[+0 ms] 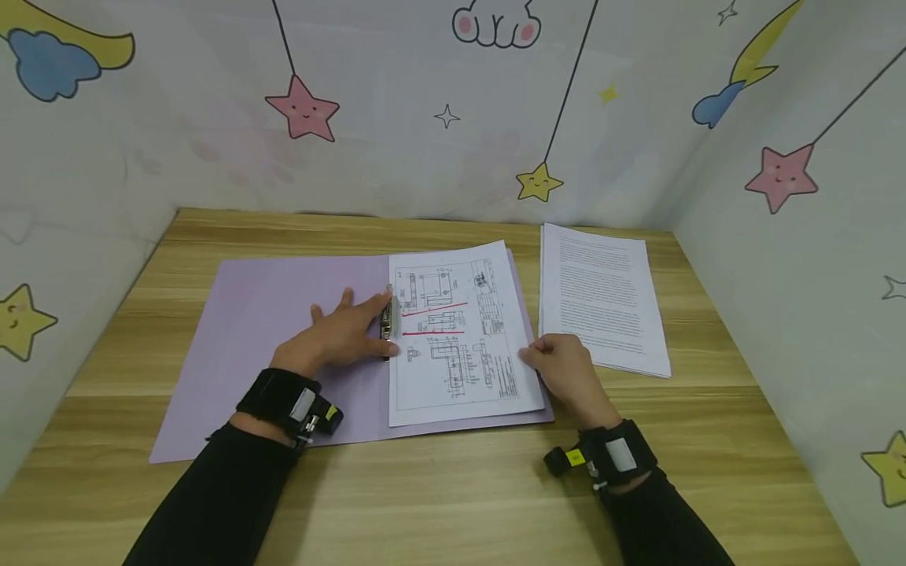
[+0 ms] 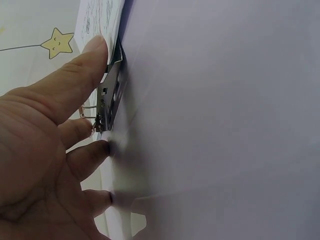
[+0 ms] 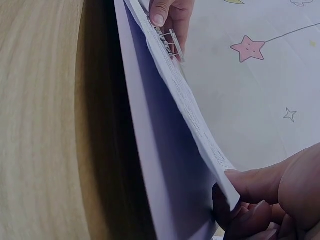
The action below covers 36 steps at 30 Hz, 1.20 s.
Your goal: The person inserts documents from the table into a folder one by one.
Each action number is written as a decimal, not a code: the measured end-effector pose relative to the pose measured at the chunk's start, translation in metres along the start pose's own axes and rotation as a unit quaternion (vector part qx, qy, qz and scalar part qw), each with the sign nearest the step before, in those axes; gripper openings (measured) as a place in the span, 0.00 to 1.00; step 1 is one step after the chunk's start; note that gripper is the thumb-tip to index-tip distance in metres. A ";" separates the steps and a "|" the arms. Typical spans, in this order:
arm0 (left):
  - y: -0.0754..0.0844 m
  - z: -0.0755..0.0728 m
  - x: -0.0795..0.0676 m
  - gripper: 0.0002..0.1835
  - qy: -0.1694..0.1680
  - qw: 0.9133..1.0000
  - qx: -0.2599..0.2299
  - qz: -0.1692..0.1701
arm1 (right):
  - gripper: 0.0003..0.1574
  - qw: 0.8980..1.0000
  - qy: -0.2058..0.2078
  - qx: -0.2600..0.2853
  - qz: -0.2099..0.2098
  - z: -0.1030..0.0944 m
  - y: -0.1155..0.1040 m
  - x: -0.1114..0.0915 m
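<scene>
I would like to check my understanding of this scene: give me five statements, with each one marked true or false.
1. The left hand is at the metal clip of the purple folder. True.
2. The folder is closed. False: it lies open on the table.
3. The right hand pinches the drawing sheets at their edge. True.
4. The top drawing has two blue lines. False: the two lines are red.
5. The text pages lie right of the folder. True.

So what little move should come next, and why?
Maybe gently square the drawings up against the clip: the right fingers pinch their outer edge, lifted off the folder, while the left fingers are spread at the clip.
</scene>
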<state>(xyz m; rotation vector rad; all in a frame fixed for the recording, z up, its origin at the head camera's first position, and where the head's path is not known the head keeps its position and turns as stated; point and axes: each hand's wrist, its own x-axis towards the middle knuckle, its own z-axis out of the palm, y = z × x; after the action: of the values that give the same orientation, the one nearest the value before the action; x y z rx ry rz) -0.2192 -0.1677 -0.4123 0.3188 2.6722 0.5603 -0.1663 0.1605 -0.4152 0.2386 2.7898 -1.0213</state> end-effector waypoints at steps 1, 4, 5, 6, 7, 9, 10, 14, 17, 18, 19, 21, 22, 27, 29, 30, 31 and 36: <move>0.000 0.000 0.000 0.54 0.001 1.000 0.000 0.000 | 0.13 1.000 0.001 -0.001 0.001 0.000 0.000 0.000; 0.000 0.002 0.001 0.54 0.006 1.000 0.003 -0.001 | 0.13 1.000 0.000 -0.001 0.001 0.000 0.001 0.001; 0.000 0.002 0.001 0.54 0.008 1.000 0.004 -0.001 | 0.13 1.000 0.000 0.000 0.001 0.000 0.001 0.001; 0.000 0.003 0.002 0.54 0.010 1.000 0.006 -0.002 | 0.13 1.000 0.000 0.001 -0.001 0.001 0.001 0.001; 0.000 0.004 0.002 0.54 0.012 1.000 0.007 -0.001 | 0.13 1.000 -0.001 0.003 -0.002 0.001 0.001 0.000; 0.000 0.004 0.002 0.54 0.014 1.000 0.010 -0.002 | 0.13 1.000 0.000 0.004 -0.006 0.001 0.002 0.000; 0.001 0.005 0.003 0.54 0.015 1.000 0.011 -0.004 | 0.13 1.000 0.000 0.003 -0.009 0.002 0.002 0.001; 0.002 0.005 0.003 0.54 0.015 1.000 0.015 -0.004 | 0.14 1.000 0.016 -0.017 -0.010 0.003 0.003 0.001; 0.002 0.005 0.003 0.55 0.015 1.000 0.016 -0.004 | 0.14 0.999 0.031 -0.032 -0.009 0.003 0.001 0.001; 0.002 0.005 0.003 0.55 0.014 1.000 0.015 -0.004 | 0.13 0.999 0.034 -0.035 -0.008 0.003 0.001 0.001; 0.002 0.005 0.003 0.55 0.014 1.000 0.015 -0.004 | 0.13 0.999 0.034 -0.037 -0.007 0.003 0.000 0.001; 0.002 0.005 0.004 0.55 0.015 1.000 0.015 -0.004 | 0.12 0.999 0.032 -0.035 -0.003 0.004 0.000 0.001; 0.002 0.005 0.003 0.55 0.015 1.000 0.015 -0.004 | 0.12 0.999 0.030 -0.036 0.000 0.004 0.000 0.001; 0.001 0.004 0.003 0.55 0.014 1.000 0.017 -0.002 | 0.11 0.999 0.011 -0.047 0.002 0.004 0.000 0.001; 0.001 0.004 0.003 0.55 0.014 1.000 0.016 0.000 | 0.11 0.999 0.006 -0.049 0.003 0.003 0.000 0.001; 0.001 0.004 0.003 0.55 0.014 1.000 0.015 0.000 | 0.11 0.999 0.005 -0.049 0.004 0.002 0.000 0.001; 0.001 0.004 0.003 0.55 0.014 1.000 0.014 0.000 | 0.11 0.999 0.004 -0.049 0.003 0.002 0.000 0.001; 0.000 0.004 0.003 0.55 0.016 1.000 0.016 0.000 | 0.10 0.999 -0.002 -0.045 0.001 0.002 -0.001 0.001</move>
<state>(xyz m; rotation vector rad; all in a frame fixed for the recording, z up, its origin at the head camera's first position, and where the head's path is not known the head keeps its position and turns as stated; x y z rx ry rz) -0.2202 -0.1653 -0.4161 0.3209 2.7154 0.5269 -0.1672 0.1583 -0.4158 0.2270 2.8223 -0.8927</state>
